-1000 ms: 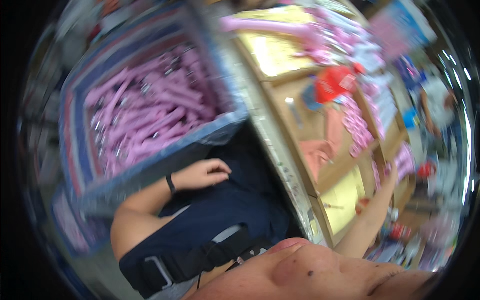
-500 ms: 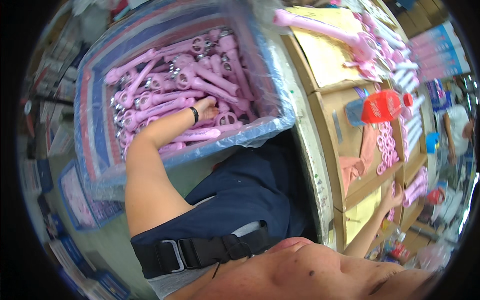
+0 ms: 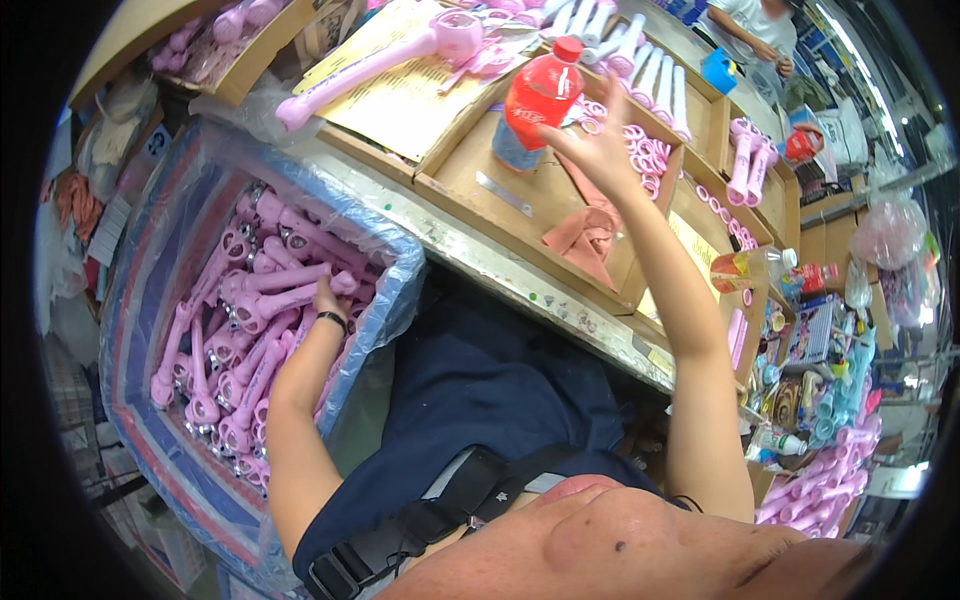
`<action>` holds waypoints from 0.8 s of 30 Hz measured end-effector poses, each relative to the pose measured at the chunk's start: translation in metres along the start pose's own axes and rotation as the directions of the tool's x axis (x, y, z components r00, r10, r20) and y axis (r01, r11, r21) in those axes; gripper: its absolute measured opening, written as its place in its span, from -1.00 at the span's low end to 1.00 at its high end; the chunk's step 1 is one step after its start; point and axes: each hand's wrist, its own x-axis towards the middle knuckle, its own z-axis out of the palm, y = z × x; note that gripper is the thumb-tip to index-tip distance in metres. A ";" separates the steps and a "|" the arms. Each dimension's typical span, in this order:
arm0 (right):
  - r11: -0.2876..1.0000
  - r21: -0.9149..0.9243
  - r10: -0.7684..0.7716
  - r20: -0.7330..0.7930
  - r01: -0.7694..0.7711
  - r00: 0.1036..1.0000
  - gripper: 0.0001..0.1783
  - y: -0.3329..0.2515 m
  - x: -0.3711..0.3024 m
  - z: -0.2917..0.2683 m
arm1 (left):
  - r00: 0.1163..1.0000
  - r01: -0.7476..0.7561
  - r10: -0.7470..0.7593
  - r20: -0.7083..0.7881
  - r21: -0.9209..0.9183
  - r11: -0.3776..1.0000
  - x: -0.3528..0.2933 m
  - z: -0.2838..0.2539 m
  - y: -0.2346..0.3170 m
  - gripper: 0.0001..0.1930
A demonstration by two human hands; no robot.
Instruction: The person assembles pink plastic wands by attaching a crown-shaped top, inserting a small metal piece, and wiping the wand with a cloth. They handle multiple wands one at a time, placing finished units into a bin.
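My left hand [image 3: 328,297] is down in the lined bin [image 3: 140,440] at left, its fingers closed round the end of a pink plastic wand [image 3: 285,300]. Many similar pink wands [image 3: 235,390] with ring-shaped heads and shiny metal-looking parts lie heaped around it. My right hand [image 3: 600,155] is raised over the wooden trays on the bench, its fingers spread and a little blurred, with nothing seen in it. Just left of it stands a red-labelled plastic bottle [image 3: 540,100]. Small pink rings [image 3: 648,160] lie in the tray beyond my right wrist.
A single large pink wand [image 3: 385,70] rests on yellow paper [image 3: 365,120] at the bench's far left. An orange cloth [image 3: 585,240] and a metal ruler [image 3: 503,193] lie in the tray. White-and-pink handles [image 3: 660,85] line the back. Another person [image 3: 750,30] sits beyond.
My view has turned right, toward the bench. My right hand has come away from the pink parts at far right and risen above the near tray. My left hand remains in the bin.
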 end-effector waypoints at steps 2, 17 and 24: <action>0.911 0.280 0.310 0.015 -0.301 0.951 0.20 0.004 0.020 0.049 | 0.990 -0.013 0.016 0.141 -0.020 1.000 -0.027 -0.008 0.025 -0.69; 0.659 -0.495 -0.292 0.525 0.566 0.800 -0.06 0.088 0.015 -0.129 | 0.997 0.043 -0.021 0.073 -0.309 0.950 -0.141 -0.091 0.139 -0.84; 0.403 -0.596 -0.276 0.644 0.694 0.713 -0.34 0.118 -0.004 -0.135 | 0.987 0.084 -0.022 0.161 -0.392 0.916 -0.157 -0.088 0.146 -0.86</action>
